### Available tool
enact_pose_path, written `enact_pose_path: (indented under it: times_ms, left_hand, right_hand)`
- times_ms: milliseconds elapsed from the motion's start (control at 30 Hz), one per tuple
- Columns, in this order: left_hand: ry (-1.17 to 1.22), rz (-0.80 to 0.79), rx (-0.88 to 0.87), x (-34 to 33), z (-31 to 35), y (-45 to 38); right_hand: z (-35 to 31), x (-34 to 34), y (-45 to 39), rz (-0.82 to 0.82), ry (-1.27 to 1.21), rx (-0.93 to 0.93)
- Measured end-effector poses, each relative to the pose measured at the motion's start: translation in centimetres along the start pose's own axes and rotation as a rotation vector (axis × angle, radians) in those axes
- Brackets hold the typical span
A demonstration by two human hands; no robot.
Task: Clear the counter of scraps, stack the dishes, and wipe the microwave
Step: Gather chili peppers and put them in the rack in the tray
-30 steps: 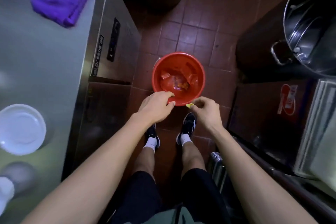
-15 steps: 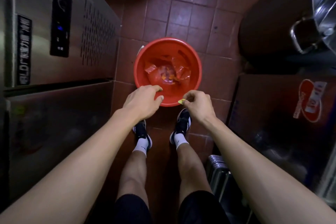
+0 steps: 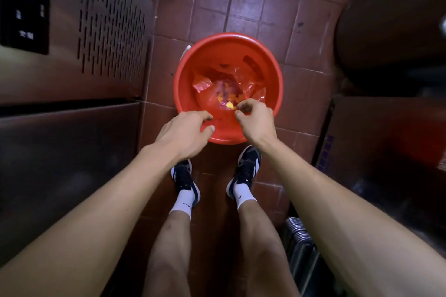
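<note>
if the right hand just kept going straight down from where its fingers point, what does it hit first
Probably the crumpled red plastic liner and food scraps inside the red bucket. The right hand hovers over the near rim with fingers curled downward; depth is hard to judge from above.

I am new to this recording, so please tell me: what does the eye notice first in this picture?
First comes the bright red bucket on the tiled floor, with plastic wrappers and scraps inside. Both hands hover above its near rim: the left hand with curled fingers, the right hand beside a small yellow scrap. A steel cabinet stands at left.
</note>
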State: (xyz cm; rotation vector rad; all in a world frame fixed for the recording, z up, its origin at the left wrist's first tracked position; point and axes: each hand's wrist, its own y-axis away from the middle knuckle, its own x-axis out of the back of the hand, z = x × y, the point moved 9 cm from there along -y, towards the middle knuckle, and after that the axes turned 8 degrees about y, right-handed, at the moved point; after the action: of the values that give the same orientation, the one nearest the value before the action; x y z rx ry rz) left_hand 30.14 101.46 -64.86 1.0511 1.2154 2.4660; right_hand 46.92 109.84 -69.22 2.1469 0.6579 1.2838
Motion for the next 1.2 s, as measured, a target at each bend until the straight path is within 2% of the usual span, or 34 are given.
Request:
enact_pose_path:
  times_ms: [233,500,733,900,1200]
  left_hand:
    - [-0.007,0.007,-0.005,0.1,-0.3,1.7]
    - [-0.08,0.074,-0.03,3.5,1.8,5.7]
    - [-0.057,0.178,-0.039,8.0,4.5,13.9]
    - [0.022,0.29,0.017,10.9,5.0,21.0]
    - [0.192,0.529,0.109,16.6,1.9,32.8]
  right_hand:
    - [0.4,-0.2,2.1,-0.073,0.103,0.051]
    - [-2.6,2.8,6.1,-0.062,0.186,0.166]
    - [-8.6,9.2,12.4,-0.034,0.285,0.328]
    - [-13.5,12.6,17.6,-0.037,0.349,0.47]
    - [-25.0,13.9,28.0,-0.069,0.392,0.771]
